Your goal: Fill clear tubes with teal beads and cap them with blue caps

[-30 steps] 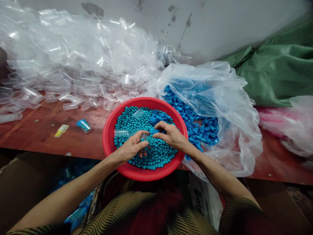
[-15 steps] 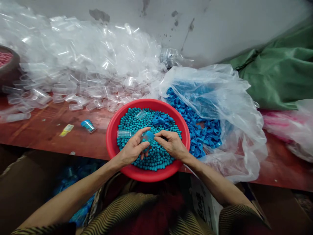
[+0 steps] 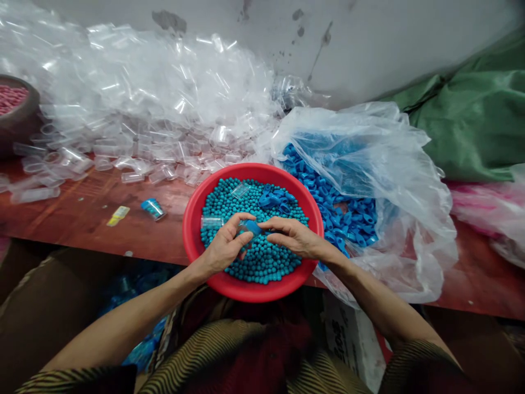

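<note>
Over the red basin (image 3: pixel 192 241) full of turquoise beads (image 3: pixel 262 268), my left hand (image 3: pixel 225 243) is closed around a small clear plastic cup, mostly hidden by the fingers. A blue cap (image 3: pixel 251 226) sits at the cup's right end. My right hand (image 3: pixel 293 235) is beside it, index fingertip touching or nearly touching the cap, thumb held apart below. Inside the basin, several loose blue caps (image 3: pixel 276 200) lie on the beads at the back right. Two clear cups rest there too: one cup (image 3: pixel 240 190) at the back, another cup (image 3: pixel 211 221) at the left.
Clear cups (image 3: pixel 164 104) are heaped along the wall. A plastic bag (image 3: pixel 426 219) spills blue caps (image 3: pixel 348 219) right of the basin. On the red table (image 3: pixel 94 219) lie a blue-capped cup (image 3: pixel 152 208) and a yellow-white scrap (image 3: pixel 118 215). A bowl (image 3: pixel 20 128) of pink pieces stands far left.
A blue cap pinched in my right hand has moved left onto the cup in my left hand. My right thumb has since come away from it. The view has shifted slightly left.
</note>
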